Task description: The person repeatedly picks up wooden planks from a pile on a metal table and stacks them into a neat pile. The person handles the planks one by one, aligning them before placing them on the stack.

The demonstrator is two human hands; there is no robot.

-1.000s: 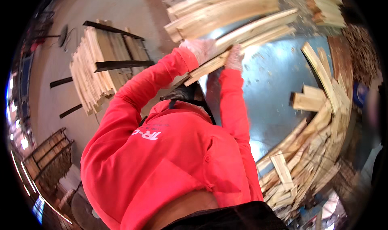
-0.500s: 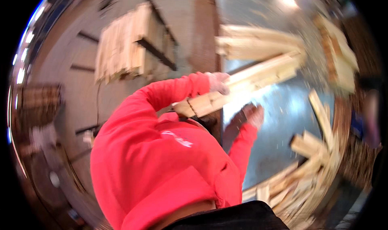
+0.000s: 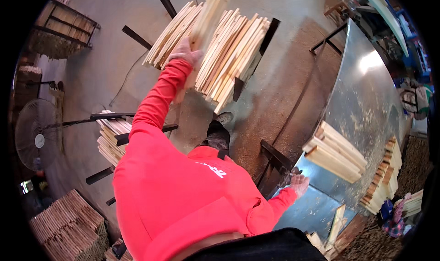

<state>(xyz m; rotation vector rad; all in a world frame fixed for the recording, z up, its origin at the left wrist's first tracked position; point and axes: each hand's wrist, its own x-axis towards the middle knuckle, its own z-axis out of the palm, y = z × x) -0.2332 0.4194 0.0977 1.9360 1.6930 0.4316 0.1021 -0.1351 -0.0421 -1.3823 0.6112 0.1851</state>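
My left hand [image 3: 184, 52], arm stretched forward, is closed round a pale wooden board [image 3: 210, 20]. The board is blurred and hangs above a row of upright-edged boards [image 3: 233, 54] packed side by side on a dark metal rack [image 3: 238, 89]. It hides part of that row; whether it touches the row I cannot tell. My right hand [image 3: 299, 184] is low at the near edge of the shiny metal table [image 3: 357, 96], empty, its fingers loosely apart. Just beyond it lies a small pile of boards [image 3: 337, 153] on the tabletop.
Another stack of boards [image 3: 110, 137] lies among dark metal bars [image 3: 114, 116] on the left, near a standing fan [image 3: 39, 137]. Stacked wood [image 3: 68, 219] fills the lower left. More board pieces [image 3: 382, 176] line the table's right side. A cable [image 3: 126, 80] runs over the floor.
I have turned left, away from the table toward the rack. My left hand has carried the board off the table to above the row. My right hand stays empty by the table.
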